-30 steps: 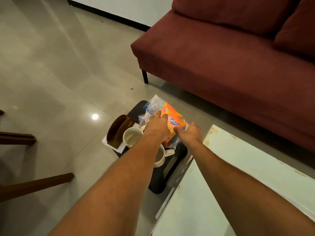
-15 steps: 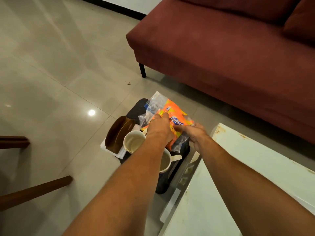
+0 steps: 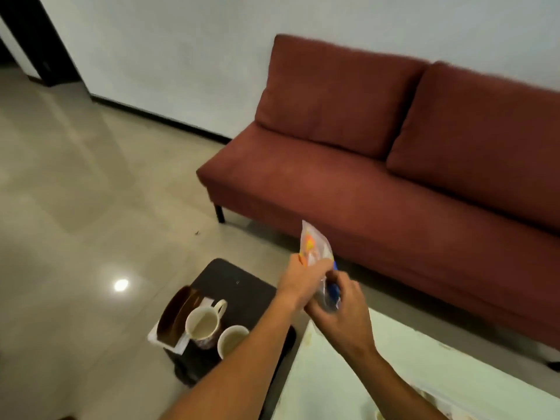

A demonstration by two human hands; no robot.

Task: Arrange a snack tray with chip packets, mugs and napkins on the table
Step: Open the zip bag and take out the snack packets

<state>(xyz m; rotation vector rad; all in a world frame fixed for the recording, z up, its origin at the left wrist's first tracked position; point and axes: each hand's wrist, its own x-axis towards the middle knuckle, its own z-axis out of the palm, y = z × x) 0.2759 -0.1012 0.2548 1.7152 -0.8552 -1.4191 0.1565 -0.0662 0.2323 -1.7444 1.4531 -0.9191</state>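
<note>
Gripping chip packets [image 3: 314, 244], left hand [image 3: 301, 283] and right hand [image 3: 345, 312] have risen.

Dark low stand [image 3: 242, 286] on the floor [image 3: 75, 222], bearing brown tray [image 3: 175, 316], white napkins [image 3: 179, 347], handled mug [image 3: 202, 324], second mug [image 3: 231, 341].

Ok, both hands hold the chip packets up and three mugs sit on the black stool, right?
No: the head view shows two mugs on the black stool, a far mug and a near mug. The left hand and right hand do hold the chip packets up.
</note>
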